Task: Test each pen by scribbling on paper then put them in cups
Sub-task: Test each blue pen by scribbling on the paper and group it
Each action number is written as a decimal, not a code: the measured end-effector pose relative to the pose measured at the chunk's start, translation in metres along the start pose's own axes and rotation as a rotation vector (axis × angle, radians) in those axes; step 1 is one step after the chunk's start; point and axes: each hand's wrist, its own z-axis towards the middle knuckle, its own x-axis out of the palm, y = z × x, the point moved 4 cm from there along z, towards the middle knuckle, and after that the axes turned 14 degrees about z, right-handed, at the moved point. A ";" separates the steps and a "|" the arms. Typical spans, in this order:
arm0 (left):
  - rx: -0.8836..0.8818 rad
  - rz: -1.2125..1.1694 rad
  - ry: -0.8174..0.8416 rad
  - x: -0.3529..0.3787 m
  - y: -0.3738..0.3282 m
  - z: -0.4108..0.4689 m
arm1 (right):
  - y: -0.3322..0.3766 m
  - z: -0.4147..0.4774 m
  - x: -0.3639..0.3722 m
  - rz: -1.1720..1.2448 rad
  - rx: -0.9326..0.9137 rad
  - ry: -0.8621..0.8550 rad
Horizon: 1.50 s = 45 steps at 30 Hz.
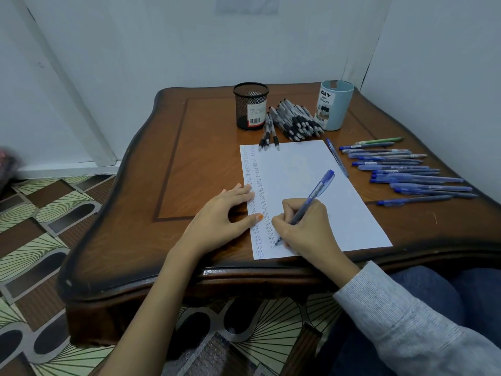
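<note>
**Two hands on the sheet: mind the slip and the mix-up**

You are gripping a blue pen (pixel 311 196) in your right hand (pixel 306 226), fingers curled round the barrel. Its tip is touching the paper (pixel 311 169) near the bottom of the second column of scribbles. Your left hand (pixel 222 218) is lying flat with fingers straight, pressing the paper's left edge against the table (pixel 189 158).

That left hand is doing the real work. If you are lifting it while the tip is dragging, the sheet is likely sliding or creasing, and its near edge is lying close to the table's edge. The heel of your right hand is resting just beside the marks, so smudging is a risk.

Sorting is the other hazard. The black pens (pixel 295 120) are lying heaped between the mesh cup (pixel 250 105) and the light blue cup (pixel 334 104), a few spilling onto the paper's top edge. The blue pens (pixel 406 169) are lying in a row to the right, one touching the paper's right edge. Nothing is separating tested from untested — you are risking laying this pen back among them instead of in a cup.
</note>
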 end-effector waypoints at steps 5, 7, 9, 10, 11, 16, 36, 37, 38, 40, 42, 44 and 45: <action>-0.007 -0.020 0.001 -0.001 0.001 0.000 | -0.002 0.000 -0.002 0.019 0.069 -0.029; -0.016 -0.037 -0.006 -0.001 0.002 0.000 | -0.002 0.000 -0.004 0.165 0.172 -0.046; -0.027 -0.040 -0.013 -0.002 0.002 0.000 | 0.000 0.000 -0.005 0.328 0.248 -0.046; -0.033 -0.042 -0.011 -0.003 0.002 0.000 | 0.002 0.001 -0.005 0.390 0.265 -0.045; -0.038 -0.044 -0.005 -0.003 0.002 0.000 | 0.003 0.001 -0.006 0.436 0.277 -0.039; -0.048 -0.013 0.004 -0.002 0.001 -0.001 | 0.003 -0.001 -0.008 0.484 0.254 0.011; -0.158 0.070 -0.182 -0.014 -0.009 0.040 | 0.015 0.017 -0.050 0.412 0.338 0.030; -0.170 0.065 -0.179 -0.010 -0.009 0.040 | 0.016 0.018 -0.052 0.418 0.333 0.041; -0.177 0.072 -0.161 -0.005 -0.009 0.039 | 0.016 0.019 -0.054 0.424 0.318 0.053; -0.174 0.117 -0.108 0.003 -0.007 0.038 | 0.017 0.021 -0.057 0.423 0.283 0.070; -0.171 0.146 -0.085 0.007 -0.006 0.040 | 0.016 0.023 -0.061 0.389 0.257 0.073; -0.172 0.153 -0.081 0.008 -0.005 0.041 | 0.013 0.026 -0.064 0.353 0.239 0.070; -0.172 0.154 -0.082 0.008 -0.004 0.041 | 0.012 0.029 -0.065 0.339 0.235 0.062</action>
